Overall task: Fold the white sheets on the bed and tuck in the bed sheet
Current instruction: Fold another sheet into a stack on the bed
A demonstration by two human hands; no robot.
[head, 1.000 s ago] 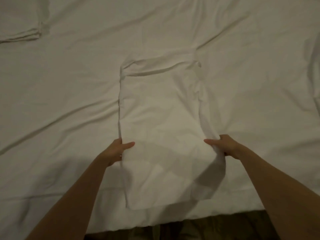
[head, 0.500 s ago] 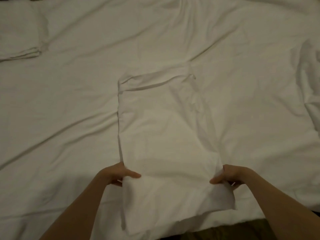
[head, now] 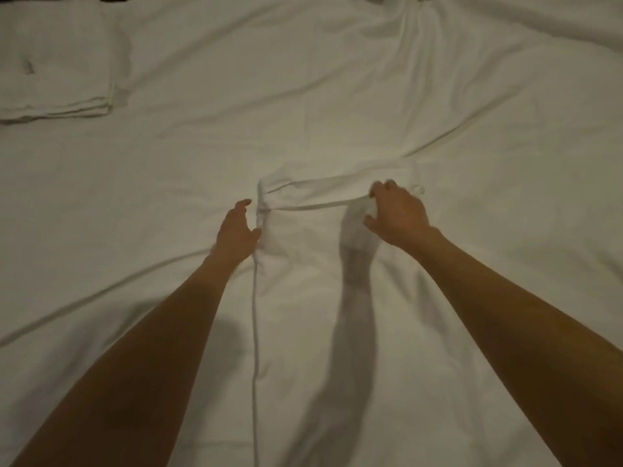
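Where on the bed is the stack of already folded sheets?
In the head view, the folded stack lies at the far left of the bed sheet, well beyond the left hand.

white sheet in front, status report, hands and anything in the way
Left hand open at sheet's left edge, right hand curled on far fold. White sheet flat on bed sheet, half folded. Folded stack far left, nothing in the way.

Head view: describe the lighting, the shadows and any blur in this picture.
Head view: dim, warm light, the white bed sheet reading greyish-beige; the right hand and its arm throw a long dark shadow across the sheet being folded; a softer shadow lies beside the left hand and forearm; fingertips look slightly smeared; the folded stack at far left is soft and low in contrast.
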